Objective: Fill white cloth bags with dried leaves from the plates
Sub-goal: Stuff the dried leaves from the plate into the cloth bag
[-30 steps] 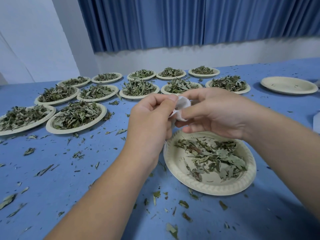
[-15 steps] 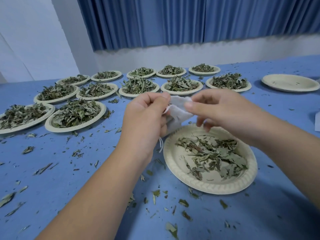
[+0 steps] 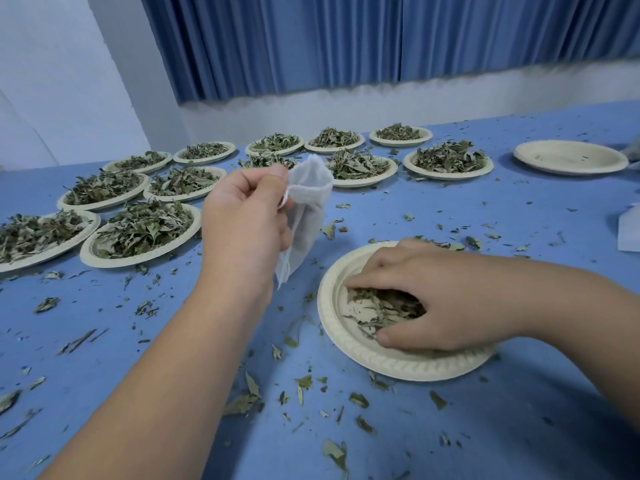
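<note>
the left hand [image 3: 242, 223] pinches the rim of a limp, thin white cloth bag [image 3: 304, 216] above the blue table [image 3: 138, 341], while the right hand [image 3: 415, 299] curls around crinkled dried leaves [image 3: 374, 306] in the round ridged paper plate [image 3: 391, 365].

Left hand [image 3: 246, 223] is raised, forearm coming in from the near left, thumb and forefinger pinching the white cloth bag [image 3: 308, 202] at its top. Right hand [image 3: 426, 299] sits lower, palm down, fingers and thumb curled round dried leaves [image 3: 374, 306].
</note>
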The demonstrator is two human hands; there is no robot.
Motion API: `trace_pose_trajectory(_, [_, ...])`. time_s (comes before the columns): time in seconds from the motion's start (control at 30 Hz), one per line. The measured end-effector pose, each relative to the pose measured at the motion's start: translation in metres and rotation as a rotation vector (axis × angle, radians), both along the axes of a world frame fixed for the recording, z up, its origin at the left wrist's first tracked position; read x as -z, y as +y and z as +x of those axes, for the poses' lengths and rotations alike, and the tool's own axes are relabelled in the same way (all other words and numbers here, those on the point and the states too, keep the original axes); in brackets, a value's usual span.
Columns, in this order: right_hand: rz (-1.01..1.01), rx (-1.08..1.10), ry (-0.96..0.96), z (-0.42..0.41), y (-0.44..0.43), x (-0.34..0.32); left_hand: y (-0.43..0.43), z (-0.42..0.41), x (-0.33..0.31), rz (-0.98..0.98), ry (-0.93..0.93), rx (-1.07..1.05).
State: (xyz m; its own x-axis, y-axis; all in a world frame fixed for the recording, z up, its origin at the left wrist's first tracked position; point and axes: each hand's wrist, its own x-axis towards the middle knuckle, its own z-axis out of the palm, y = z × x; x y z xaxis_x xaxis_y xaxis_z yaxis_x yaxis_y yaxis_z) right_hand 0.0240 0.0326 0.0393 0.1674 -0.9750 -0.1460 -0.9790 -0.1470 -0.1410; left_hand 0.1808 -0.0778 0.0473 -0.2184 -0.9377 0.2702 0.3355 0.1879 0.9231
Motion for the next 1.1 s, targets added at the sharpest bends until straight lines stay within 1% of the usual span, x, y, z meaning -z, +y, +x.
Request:
trace_pose_trajectory(0.17, [-0.045,0.008,-0.037,-0.002,0.004,-0.004,0.0,0.0,0.001,-0.005,-0.04,-0.014])
trace_pose_trajectory(0.27, [-0.094,0.059,0.013,-0.004,0.009,-0.006,0.0,0.0,0.002,-0.015,-0.053,-0.025])
trace_pose_trajectory(0.33, [-0.085,0.082,0.066,-0.001,0.013,-0.005,0.0,0.0,0.001,-0.024,-0.066,-0.038])
trace_pose_trajectory(0.43, [-0.057,0.048,0.11,0.005,0.013,0.001,0.0,0.0,0.001,-0.033,-0.076,-0.036])
trace_pose_trajectory(0.67, [-0.082,-0.017,0.075,0.01,0.005,0.008,0.001,0.001,0.001,-0.034,-0.082,-0.04])
trace_pose_trajectory(0.9, [-0.115,0.002,0.03,0.012,-0.001,0.009,0.002,0.003,-0.001,-0.044,-0.108,-0.05])
trace_pose_trajectory(1.1, [-0.192,-0.014,0.067,0.011,-0.003,0.011,0.015,-0.002,-0.005,-0.015,-0.011,0.016])
